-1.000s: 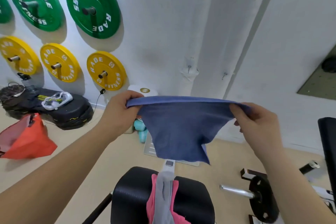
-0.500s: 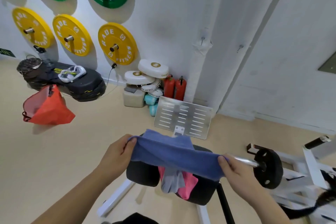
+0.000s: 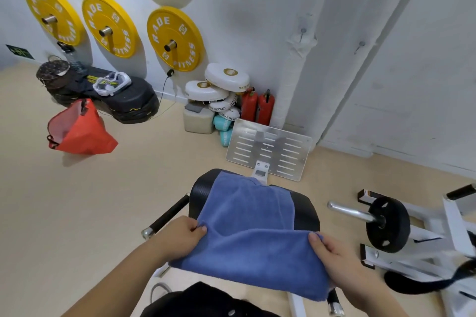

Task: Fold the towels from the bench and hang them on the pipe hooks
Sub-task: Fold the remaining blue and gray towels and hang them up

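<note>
A blue towel (image 3: 253, 237) lay spread over the black padded tabletop (image 3: 305, 210), its far part flat on the pad and its near fold hanging toward the person. The left hand (image 3: 184, 235) pinched the fold's left corner, and the right hand (image 3: 334, 255) gripped its right edge, thumb on top. A white wrapped pipe (image 3: 293, 80) stood against the wall beyond, beside two red extinguishers (image 3: 257, 107).

I see the blue towel (image 3: 247, 237) draped over the black worktop (image 3: 304, 211), its near edge lifted, folding back.
</note>
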{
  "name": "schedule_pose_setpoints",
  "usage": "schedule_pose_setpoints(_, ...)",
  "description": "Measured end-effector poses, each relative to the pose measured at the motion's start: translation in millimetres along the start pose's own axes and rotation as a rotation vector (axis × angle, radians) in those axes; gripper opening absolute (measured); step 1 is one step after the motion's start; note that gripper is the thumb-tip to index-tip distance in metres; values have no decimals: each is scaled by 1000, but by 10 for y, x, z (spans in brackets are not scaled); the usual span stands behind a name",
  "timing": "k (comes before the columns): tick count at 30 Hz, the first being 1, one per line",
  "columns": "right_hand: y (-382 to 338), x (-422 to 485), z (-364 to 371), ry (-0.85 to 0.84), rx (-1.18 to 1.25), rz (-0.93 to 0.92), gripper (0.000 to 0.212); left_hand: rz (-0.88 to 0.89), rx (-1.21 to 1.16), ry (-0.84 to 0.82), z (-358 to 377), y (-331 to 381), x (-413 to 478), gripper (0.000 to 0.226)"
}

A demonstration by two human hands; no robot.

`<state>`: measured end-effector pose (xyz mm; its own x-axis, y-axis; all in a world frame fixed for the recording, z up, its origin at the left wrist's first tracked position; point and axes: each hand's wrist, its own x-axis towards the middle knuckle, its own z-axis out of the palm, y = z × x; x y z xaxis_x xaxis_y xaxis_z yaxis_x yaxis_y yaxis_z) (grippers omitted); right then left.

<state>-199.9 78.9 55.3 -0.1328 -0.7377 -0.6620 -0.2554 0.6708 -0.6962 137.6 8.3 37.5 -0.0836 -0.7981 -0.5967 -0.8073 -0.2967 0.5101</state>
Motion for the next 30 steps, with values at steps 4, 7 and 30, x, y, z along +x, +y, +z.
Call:
schedule_pose_setpoints(4,-15,78,-86,-96,72,103,35,7,-125,164,-10,94,166,43)
schedule_pose_setpoints(7,-22,302,-139,11,58,-20,34,55,-164,228,-26,215,327,40)
schedule_pose_setpoints(30,-797,3026,-280,182,-354,98,29,-28,38,16,-385,739,3111,31)
